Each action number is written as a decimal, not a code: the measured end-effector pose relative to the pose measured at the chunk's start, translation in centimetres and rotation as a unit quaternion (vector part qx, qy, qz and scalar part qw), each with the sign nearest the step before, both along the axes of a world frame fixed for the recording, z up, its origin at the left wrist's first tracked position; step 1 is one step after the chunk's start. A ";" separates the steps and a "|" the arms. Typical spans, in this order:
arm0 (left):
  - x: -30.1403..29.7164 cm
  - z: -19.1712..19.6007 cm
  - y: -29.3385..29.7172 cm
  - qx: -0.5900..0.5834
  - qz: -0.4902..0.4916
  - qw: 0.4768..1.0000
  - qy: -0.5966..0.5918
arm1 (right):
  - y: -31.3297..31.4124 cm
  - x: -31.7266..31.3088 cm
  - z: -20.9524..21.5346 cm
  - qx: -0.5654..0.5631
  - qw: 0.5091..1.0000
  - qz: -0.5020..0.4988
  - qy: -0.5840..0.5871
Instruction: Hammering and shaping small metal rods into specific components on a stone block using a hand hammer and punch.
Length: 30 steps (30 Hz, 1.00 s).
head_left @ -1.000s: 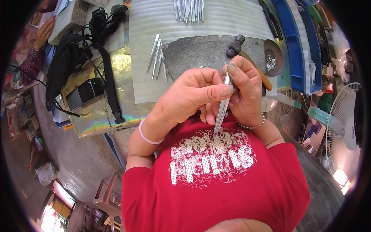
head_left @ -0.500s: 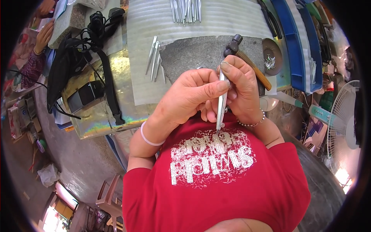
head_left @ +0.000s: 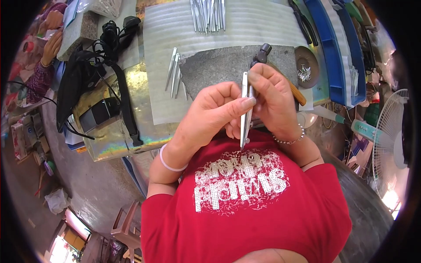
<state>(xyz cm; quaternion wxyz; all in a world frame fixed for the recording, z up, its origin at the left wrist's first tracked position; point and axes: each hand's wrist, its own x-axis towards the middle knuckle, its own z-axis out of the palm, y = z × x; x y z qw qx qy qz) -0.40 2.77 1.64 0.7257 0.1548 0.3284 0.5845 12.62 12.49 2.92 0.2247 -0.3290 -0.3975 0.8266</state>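
In front of my chest, both hands hold slim silver metal legs, tapered to a point, with a hole at the broad end. My left hand [head_left: 199, 111] is closed, thumb and fingers pinching the nearer metal leg [head_left: 244, 127]. My right hand [head_left: 276, 98] is closed beside it, its fingers on a second metal leg mostly hidden behind the first. The points hang down toward my red shirt. Beyond my hands lies a dark stone slab [head_left: 210, 63] with a hammer [head_left: 262, 55] resting on it, its wooden handle partly behind my right hand.
Several similar metal legs [head_left: 174, 72] lie left of the slab, with a larger bunch [head_left: 208, 17] at the far edge. At right are a round dish [head_left: 312, 79] of small rivets, pliers [head_left: 303, 22], blue trays [head_left: 337, 90] and a fan [head_left: 388, 136]. Black straps [head_left: 125, 103] lie at left, near another person's hand [head_left: 51, 46].
The metal legs have shifted slightly left and now stand a little apart, the holed end of the nearer one showing. My hands have moved little; the view has shifted slightly.
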 end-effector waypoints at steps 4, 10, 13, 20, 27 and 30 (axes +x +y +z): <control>-0.6 1.2 -1.0 -0.008 0.027 0.999 0.038 | 4.1 0.6 1.6 0.156 0.987 -0.013 -0.022; -1.4 0.3 -2.9 0.034 0.097 0.995 -0.012 | 14.5 -0.9 2.4 0.508 0.844 -0.013 -0.172; -1.6 0.1 -3.4 0.042 0.110 0.991 -0.068 | 19.9 -2.5 -0.9 0.665 0.682 0.034 -0.302; -1.0 0.3 -4.4 -0.028 0.185 0.976 0.110 | 23.4 -3.6 -6.7 0.760 0.530 0.119 -0.356; -0.1 -1.5 -4.4 0.056 0.273 0.778 0.564 | 15.7 -0.8 -1.1 0.689 0.646 0.110 -0.309; -0.1 -2.0 -4.3 0.093 0.276 0.738 0.608 | 10.0 2.1 1.8 0.629 0.697 0.155 -0.309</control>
